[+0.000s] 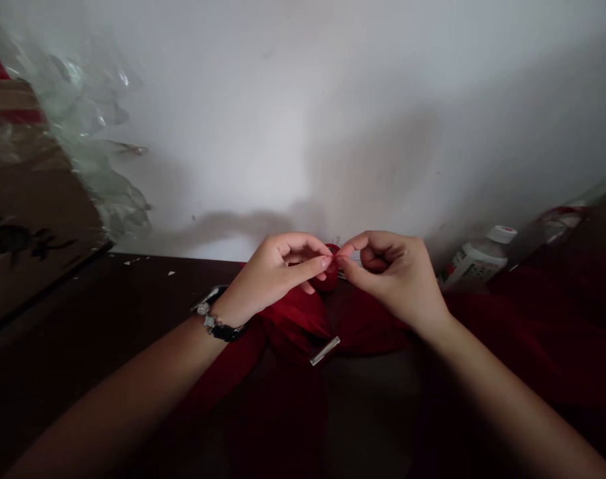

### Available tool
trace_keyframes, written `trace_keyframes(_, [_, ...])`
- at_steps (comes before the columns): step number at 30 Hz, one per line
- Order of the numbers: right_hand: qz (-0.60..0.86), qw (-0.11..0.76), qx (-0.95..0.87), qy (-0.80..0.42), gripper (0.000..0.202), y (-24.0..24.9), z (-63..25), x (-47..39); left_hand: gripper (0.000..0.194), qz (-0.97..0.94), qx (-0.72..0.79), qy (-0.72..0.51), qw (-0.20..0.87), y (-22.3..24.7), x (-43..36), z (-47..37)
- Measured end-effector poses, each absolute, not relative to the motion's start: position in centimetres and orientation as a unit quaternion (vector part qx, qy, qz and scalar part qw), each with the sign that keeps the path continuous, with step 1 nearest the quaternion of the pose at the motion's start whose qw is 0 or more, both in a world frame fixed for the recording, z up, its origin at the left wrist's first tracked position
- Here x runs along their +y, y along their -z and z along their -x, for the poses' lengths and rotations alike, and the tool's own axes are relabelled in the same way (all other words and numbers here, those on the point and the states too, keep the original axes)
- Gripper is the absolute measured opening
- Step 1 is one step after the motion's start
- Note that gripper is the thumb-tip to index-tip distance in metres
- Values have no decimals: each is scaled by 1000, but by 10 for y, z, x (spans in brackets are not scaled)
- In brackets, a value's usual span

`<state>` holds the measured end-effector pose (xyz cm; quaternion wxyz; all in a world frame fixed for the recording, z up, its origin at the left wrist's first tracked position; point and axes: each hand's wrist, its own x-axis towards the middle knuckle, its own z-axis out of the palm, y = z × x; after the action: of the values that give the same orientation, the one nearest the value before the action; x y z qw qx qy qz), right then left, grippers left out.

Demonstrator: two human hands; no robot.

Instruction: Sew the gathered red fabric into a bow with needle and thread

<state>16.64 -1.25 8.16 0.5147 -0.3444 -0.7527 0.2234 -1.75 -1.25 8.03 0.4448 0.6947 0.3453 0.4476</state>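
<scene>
My left hand (287,266) and my right hand (390,269) meet near the middle, thumb and forefinger of each pinched together. Between the fingertips is something small and red, perhaps thread, too fine to make out. Just behind them stands a round red object (326,281), partly hidden by the fingers. Dark red cloth (300,313) spreads below both hands. On the cloth, under the hands, rests a small pale metallic clip-like piece (325,350). A black band and a bracelet (210,319) circle my left wrist.
A cardboard box (33,179) with clear plastic wrap (90,126) stands at the left. Small white scraps lie on the dark table (148,286). At the right is a bottle with a white cap (475,261). A pale wall (263,120) rises behind.
</scene>
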Motion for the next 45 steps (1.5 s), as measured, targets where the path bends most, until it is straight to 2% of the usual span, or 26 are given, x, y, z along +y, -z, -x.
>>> trace_keyframes(19, [338,506,-755,-243,8,-82,-168,-14,9,-711,348,-428,435,-81,-12,20])
trace_keyframes(23, [320,498,-738,-326,9,-83,-169,-11,9,-714,341,-428,436,-82,-11,20])
trace_keyframes(29, [302,420,-738,-433,19,-85,-176,2,11,-682,338,-445,472,-80,-8,22])
trace_keyframes(32, [285,428,-691,-508,18,-83,-176,5,10,-683,334,-448,470,-82,-9,23])
trace_keyframes(37, [247,370,-625,-641,12,-80,-172,0,11,-729,354,-444,383,-90,-17,20])
trace_keyframes(45, [284,362,-617,-639,13,-84,-169,-6,10,-786,393,-450,160,-89,-28,14])
